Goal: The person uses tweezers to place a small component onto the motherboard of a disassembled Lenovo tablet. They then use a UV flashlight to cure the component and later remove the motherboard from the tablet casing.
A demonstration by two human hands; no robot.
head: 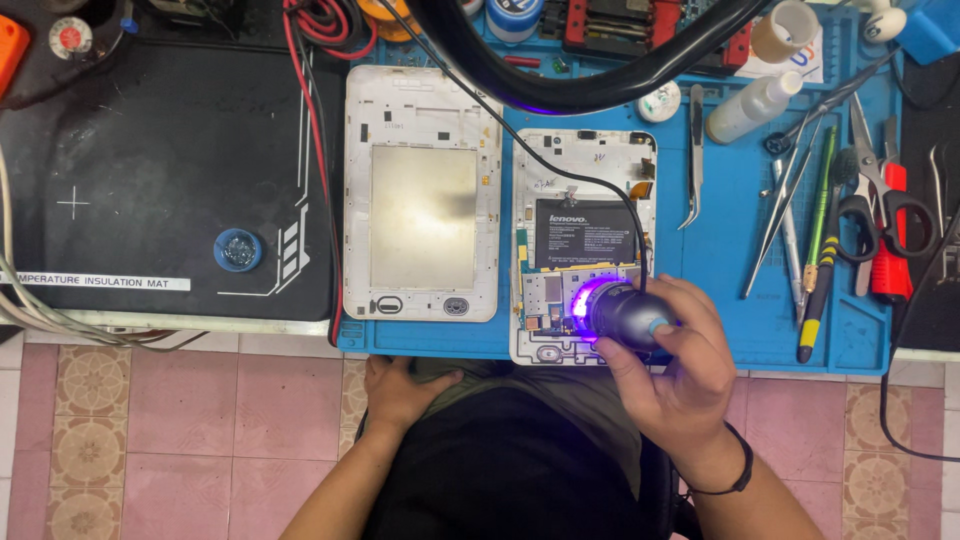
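My right hand (678, 372) grips a small grey lamp (622, 311) on a black cable; its violet light falls on the circuit board at the lower end of an opened white tablet (584, 160), which shows a black battery (584, 232). To the left lies the tablet's white back frame (421, 195) with a metal plate in its middle. My left hand (400, 390) rests on my lap below the table edge, fingers loosely curled, holding nothing.
A blue work mat (735, 250) carries tweezers (695, 160), scissors (880, 205), screwdrivers and a small white bottle (752, 107) on the right. A black insulation mat (150, 170) with a small blue jar (238, 249) lies left. A thick black hose (560, 85) arches overhead. Red wires run at the top.
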